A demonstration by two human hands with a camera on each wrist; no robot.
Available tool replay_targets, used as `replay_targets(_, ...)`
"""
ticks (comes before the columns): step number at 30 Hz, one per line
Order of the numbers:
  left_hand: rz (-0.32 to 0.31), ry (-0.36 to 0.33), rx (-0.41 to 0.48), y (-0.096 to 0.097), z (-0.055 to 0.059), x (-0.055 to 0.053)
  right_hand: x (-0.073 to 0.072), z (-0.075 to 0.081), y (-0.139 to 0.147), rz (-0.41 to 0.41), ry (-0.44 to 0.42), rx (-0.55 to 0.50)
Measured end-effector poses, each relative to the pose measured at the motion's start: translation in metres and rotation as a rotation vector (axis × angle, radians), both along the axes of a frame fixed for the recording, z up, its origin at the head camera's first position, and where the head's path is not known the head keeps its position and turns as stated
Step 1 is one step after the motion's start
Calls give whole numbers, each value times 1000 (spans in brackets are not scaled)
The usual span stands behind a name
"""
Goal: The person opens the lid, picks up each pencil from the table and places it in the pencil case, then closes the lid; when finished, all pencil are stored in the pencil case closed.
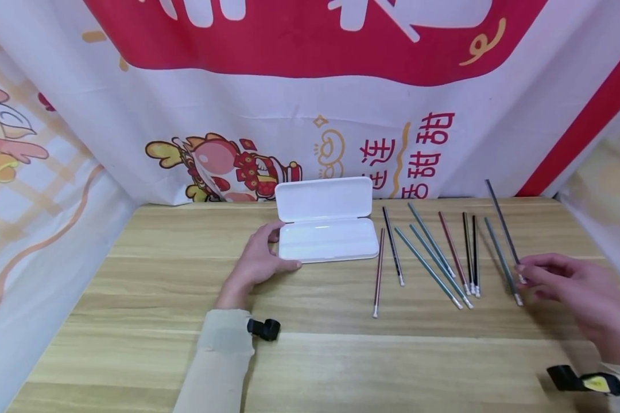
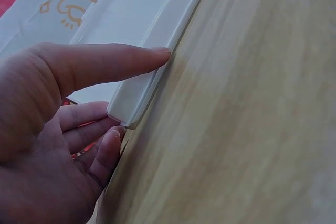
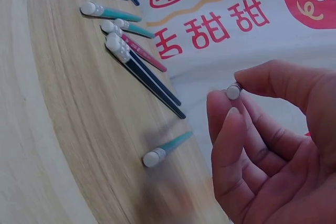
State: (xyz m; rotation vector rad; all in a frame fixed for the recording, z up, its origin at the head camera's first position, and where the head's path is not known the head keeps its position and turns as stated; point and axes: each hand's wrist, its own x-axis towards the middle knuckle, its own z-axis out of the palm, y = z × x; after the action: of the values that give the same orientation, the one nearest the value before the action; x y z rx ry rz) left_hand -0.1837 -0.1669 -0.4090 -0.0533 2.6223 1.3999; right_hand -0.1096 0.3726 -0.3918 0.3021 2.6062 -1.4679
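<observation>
An open white pencil case point(image 1: 328, 240) lies on the table with its lid point(image 1: 324, 199) tilted up at the back. My left hand point(image 1: 260, 255) holds the case at its left end. In the left wrist view, the thumb point(image 2: 121, 64) lies along the front of the case point(image 2: 157, 35) and the other fingers touch its end. Over at the right, my right hand point(image 1: 573, 289) pinches a dark pencil point(image 1: 502, 223) by its eraser end, raised off the table. The right wrist view shows that eraser point(image 3: 233, 92) between thumb and fingertips.
Several pencils lie between the case and my right hand: a red pencil point(image 1: 379, 272), a dark blue pencil point(image 1: 392, 246), teal pencils point(image 1: 427, 267), another red pencil point(image 1: 453, 252), black pencils point(image 1: 475, 255) and a teal pencil point(image 1: 502, 261). A printed cloth point(image 1: 268, 109) hangs behind the wooden table point(image 1: 351, 367).
</observation>
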Motion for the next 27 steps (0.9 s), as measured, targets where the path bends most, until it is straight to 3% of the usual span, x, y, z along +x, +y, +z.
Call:
replay_targets(10,-13,15,6,-1,-2,0,-2,-7,-17,111,40,11)
replay_targets(19,-14,21,6,-5,-2,1,-18,14,-64,216,32,132)
replay_targets(27,-18,24,4,-5,-3,0,-39,34,-125,230,55,97)
